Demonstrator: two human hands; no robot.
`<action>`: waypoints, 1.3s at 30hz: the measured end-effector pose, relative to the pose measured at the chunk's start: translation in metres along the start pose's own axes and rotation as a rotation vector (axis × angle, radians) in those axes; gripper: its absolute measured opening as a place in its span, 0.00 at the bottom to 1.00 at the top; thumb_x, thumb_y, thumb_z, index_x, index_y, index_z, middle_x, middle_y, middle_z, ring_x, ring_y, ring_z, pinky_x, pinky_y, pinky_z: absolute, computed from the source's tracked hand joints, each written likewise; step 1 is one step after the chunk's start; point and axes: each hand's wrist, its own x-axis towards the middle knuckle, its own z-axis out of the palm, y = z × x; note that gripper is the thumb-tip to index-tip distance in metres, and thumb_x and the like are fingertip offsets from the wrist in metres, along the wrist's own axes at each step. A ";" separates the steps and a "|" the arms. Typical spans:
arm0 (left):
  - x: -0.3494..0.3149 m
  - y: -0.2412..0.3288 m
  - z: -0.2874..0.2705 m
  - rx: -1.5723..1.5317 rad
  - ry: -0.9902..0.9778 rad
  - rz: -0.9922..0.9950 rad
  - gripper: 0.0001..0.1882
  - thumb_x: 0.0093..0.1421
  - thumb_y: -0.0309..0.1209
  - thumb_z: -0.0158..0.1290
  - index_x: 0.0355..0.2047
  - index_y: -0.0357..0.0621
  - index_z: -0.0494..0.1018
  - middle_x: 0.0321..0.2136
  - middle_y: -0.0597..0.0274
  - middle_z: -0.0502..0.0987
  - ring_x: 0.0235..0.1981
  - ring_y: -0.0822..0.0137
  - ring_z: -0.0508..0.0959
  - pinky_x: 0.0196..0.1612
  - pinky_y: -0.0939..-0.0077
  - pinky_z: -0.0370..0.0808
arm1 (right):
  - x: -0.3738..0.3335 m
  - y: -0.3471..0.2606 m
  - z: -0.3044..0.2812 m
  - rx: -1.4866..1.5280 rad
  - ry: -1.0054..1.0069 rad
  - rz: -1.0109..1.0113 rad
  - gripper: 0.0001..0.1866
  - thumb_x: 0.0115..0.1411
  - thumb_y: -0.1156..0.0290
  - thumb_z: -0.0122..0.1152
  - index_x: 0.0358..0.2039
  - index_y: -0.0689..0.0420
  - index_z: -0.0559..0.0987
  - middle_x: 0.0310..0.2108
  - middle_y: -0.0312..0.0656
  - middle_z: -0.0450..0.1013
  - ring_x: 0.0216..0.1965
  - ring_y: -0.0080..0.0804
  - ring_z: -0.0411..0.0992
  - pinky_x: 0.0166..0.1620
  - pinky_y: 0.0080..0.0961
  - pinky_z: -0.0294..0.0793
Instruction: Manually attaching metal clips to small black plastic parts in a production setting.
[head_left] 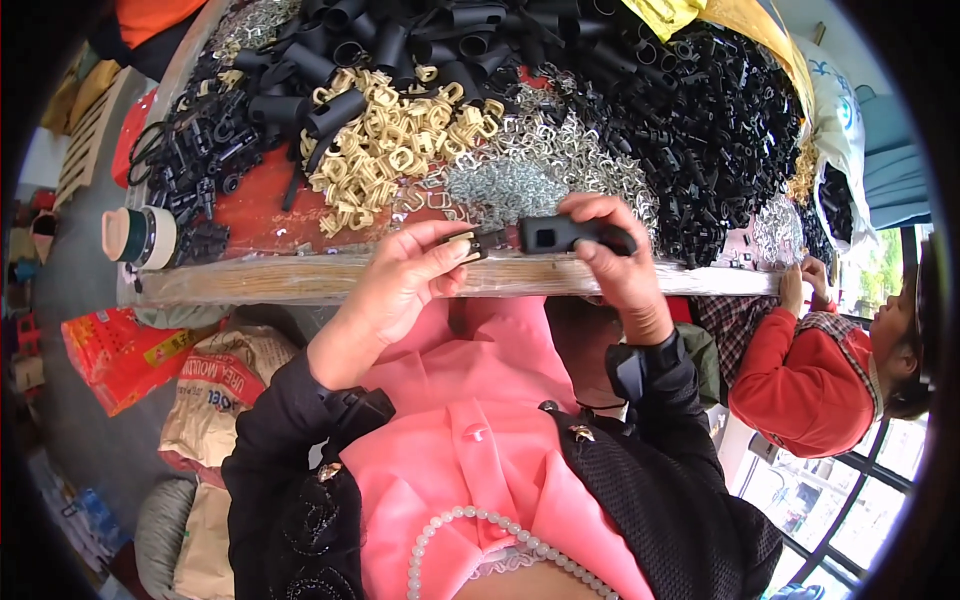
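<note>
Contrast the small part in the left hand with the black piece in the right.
What shows of the small part is smaller; the black piece is bulkier. The small part shows pale gold bits; the black piece looks all black, with a squarish detail near its left end.

Shared: the left hand and right hand hold them at the table's near edge.

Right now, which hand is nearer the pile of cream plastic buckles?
Left. The left hand is just on the near side of the cream plastic buckles; the right hand is farther off to their right, holding a black plastic housing.
</note>
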 end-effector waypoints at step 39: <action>-0.019 -0.016 0.011 0.299 -0.062 0.102 0.11 0.51 0.25 0.51 0.35 0.34 0.65 0.25 0.60 0.71 0.23 0.75 0.72 0.27 0.85 0.70 | -0.043 -0.003 0.029 -0.189 -0.078 0.104 0.20 0.45 0.73 0.62 0.38 0.63 0.69 0.39 0.44 0.69 0.40 0.27 0.66 0.44 0.22 0.64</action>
